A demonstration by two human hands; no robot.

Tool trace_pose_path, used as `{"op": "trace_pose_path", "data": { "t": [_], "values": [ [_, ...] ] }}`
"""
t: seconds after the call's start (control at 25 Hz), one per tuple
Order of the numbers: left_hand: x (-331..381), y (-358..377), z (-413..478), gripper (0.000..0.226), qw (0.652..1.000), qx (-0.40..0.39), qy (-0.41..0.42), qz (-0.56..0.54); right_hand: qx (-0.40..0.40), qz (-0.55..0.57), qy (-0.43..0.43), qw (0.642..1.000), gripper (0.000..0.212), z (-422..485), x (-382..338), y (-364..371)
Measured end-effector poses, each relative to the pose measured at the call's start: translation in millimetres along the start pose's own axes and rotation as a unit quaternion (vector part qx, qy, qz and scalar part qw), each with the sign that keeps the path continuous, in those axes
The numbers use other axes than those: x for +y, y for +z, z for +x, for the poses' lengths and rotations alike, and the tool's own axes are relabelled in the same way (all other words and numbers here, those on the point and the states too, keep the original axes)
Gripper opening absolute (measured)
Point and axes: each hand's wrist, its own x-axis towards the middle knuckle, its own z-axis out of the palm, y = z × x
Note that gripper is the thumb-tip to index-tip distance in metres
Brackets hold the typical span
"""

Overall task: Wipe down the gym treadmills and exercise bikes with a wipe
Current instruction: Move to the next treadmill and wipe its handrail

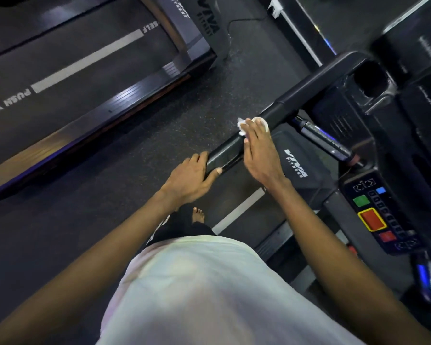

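Your left hand (pixel 192 176) grips the near end of the black handrail (pixel 306 83), fingers curled round it and thumb on top. Your right hand (pixel 261 155) lies just beyond it, fingers mostly straight, pressing a white wipe (pixel 244 122) onto the rail. The wipe pokes out past your fingertips on the far side. The rail runs far-right into the treadmill console (pixel 346 115). A button panel (pixel 373 215) with green, red and blue keys sits at near right. A second treadmill (pixel 85 70) lies far left, with speckled floor (pixel 159 113) between the two machines. Your bare foot (pixel 198 215) shows under the left hand.
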Motion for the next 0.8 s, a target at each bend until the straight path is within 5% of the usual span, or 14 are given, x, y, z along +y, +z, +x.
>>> {"op": "trace_pose_path", "data": {
  "t": [0.12, 0.32, 0.56, 0.8],
  "values": [
    [-7, 1, 2, 0.064, 0.999, -0.023, 0.019, -0.033, -0.085, -0.048, -0.058, 0.994, 0.044, 9, 4, -9],
    [-25, 0, 2, 0.074, 0.995, -0.053, 0.034, -0.077, -0.115, -0.129, -0.002, 0.985, 0.05, 42, 1, -22],
    [-31, 2, 4, 0.08, 0.995, -0.059, 0.03, -0.075, -0.282, -0.155, -0.054, 0.945, 0.053, 61, -41, -2],
    [-34, -1, 11, 0.084, 0.993, -0.088, 0.043, -0.069, -0.317, -0.272, 0.009, 0.909, 0.075, 86, -10, -6]
  ]
}}
